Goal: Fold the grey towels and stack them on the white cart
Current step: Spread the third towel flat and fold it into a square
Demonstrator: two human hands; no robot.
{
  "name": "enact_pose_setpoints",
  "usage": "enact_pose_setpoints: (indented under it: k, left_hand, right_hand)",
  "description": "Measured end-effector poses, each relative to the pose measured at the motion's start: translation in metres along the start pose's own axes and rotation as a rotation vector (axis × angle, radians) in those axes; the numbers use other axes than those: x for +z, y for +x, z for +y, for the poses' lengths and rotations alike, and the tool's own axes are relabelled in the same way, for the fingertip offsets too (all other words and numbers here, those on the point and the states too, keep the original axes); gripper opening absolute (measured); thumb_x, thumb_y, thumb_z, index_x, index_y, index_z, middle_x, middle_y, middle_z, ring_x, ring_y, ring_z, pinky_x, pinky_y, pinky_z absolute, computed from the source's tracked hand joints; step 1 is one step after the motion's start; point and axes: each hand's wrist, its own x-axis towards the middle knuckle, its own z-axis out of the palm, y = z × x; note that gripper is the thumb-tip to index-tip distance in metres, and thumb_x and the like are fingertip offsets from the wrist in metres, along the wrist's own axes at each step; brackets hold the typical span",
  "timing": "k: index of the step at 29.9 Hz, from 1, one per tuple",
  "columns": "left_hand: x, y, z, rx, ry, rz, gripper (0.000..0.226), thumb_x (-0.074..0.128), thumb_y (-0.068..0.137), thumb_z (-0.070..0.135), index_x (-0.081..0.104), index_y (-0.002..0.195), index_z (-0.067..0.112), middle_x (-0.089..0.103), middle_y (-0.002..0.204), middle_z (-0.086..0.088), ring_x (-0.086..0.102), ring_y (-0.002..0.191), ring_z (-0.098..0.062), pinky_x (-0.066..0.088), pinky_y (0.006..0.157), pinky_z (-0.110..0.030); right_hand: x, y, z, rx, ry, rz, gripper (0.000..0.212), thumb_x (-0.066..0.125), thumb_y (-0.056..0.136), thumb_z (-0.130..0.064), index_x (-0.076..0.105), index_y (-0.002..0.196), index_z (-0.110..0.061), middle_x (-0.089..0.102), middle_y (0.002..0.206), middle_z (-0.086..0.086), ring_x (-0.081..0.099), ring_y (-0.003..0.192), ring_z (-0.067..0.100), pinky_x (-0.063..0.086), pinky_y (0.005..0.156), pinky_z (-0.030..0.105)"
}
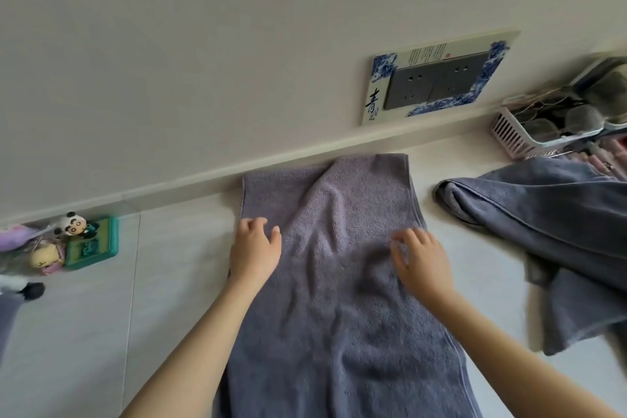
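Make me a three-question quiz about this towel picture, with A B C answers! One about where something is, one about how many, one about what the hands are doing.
1. Where is the panda figure?
A. On the spread towel
B. By the wall, off to the left of the spread towel
C. In the pink basket

2. How many hands touch the spread towel?
A. None
B. One
C. Two

3. How does the spread towel lie?
A. Laid out flat, a few wrinkles
B. Rolled into a tube
C. Folded into a small square

Answers:
1. B, it stands next to a green box near the wall's base.
2. C, the left hand rests at the towel's left edge and the right hand on its right part.
3. A, it stretches from the wall towards the person, one layer showing.
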Motion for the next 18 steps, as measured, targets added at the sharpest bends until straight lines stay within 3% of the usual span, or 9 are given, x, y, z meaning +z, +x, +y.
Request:
enact_pose_setpoints:
  k: [5,7,8,9,10,15,18]
  left_hand:
    - [0.001,0.059,0.006,-0.323,-0.371,0.001,0.054,0.046,0.095,0.032,0.037,0.141,0.004,0.036,0.145,-0.016,0.053,0.118,-0.036,0.041,0.101,-0.041]
    - [0.005,0.077,0.003,-0.376,-0.490,0.025,0.046,0.047,0.095,0.031,0.046,0.132,0.004,0.051,0.131,-0.009,0.062,0.106,-0.035,0.046,0.094,-0.038]
    - [0.004,0.079,0.004,-0.388,-0.517,0.062,0.030,0.049,0.094,0.030,0.056,0.114,0.009,0.058,0.114,-0.005,0.065,0.097,-0.034,0.048,0.085,-0.034]
    - [0.005,0.086,0.004,-0.388,-0.522,0.105,0.016,0.051,0.093,0.030,0.057,0.093,0.015,0.061,0.098,-0.005,0.066,0.089,-0.033,0.047,0.077,-0.034]
    - [0.003,0.087,0.004,-0.383,-0.504,0.144,0.020,0.053,0.092,0.032,0.053,0.081,0.016,0.062,0.088,-0.006,0.065,0.085,-0.032,0.045,0.073,-0.034]
    - [0.003,0.087,0.000,-0.354,-0.363,0.338,0.019,0.063,0.085,0.037,0.066,0.088,0.018,0.069,0.090,-0.003,0.061,0.087,-0.029,0.048,0.079,-0.036]
    - [0.002,0.089,-0.001,-0.305,-0.451,0.410,0.019,0.065,0.084,0.037,0.067,0.084,0.018,0.067,0.086,-0.003,0.060,0.084,-0.025,0.047,0.081,-0.035]
  right_hand:
    - [0.009,0.068,0.007,0.242,0.117,-0.016,0.029,0.058,0.090,-0.017,0.059,0.115,-0.003,0.057,0.118,0.018,0.048,0.112,0.038,0.038,0.096,0.041]
    - [0.015,0.088,0.011,0.324,0.196,-0.024,0.035,0.058,0.091,-0.019,0.055,0.121,-0.002,0.054,0.124,0.018,0.045,0.117,0.037,0.033,0.101,0.039]
    - [0.015,0.094,0.013,0.367,0.229,-0.023,0.038,0.058,0.091,-0.020,0.054,0.123,-0.001,0.054,0.125,0.019,0.045,0.118,0.038,0.031,0.102,0.038]
    - [0.018,0.104,0.014,0.414,0.249,-0.024,0.040,0.058,0.090,-0.021,0.053,0.124,-0.001,0.054,0.125,0.020,0.044,0.118,0.038,0.031,0.102,0.038]
    - [0.017,0.110,0.015,0.459,0.264,-0.022,0.041,0.059,0.090,-0.023,0.053,0.125,-0.002,0.055,0.124,0.020,0.044,0.118,0.038,0.030,0.102,0.038]
    - [0.022,0.141,0.023,0.620,0.435,-0.040,0.049,0.064,0.086,-0.036,0.054,0.124,-0.006,0.064,0.113,0.013,0.056,0.110,0.031,0.041,0.093,0.035]
    - [0.022,0.152,0.021,0.676,0.583,-0.065,0.033,0.061,0.088,-0.037,0.062,0.100,-0.006,0.063,0.088,0.009,0.057,0.088,0.025,0.041,0.073,0.031]
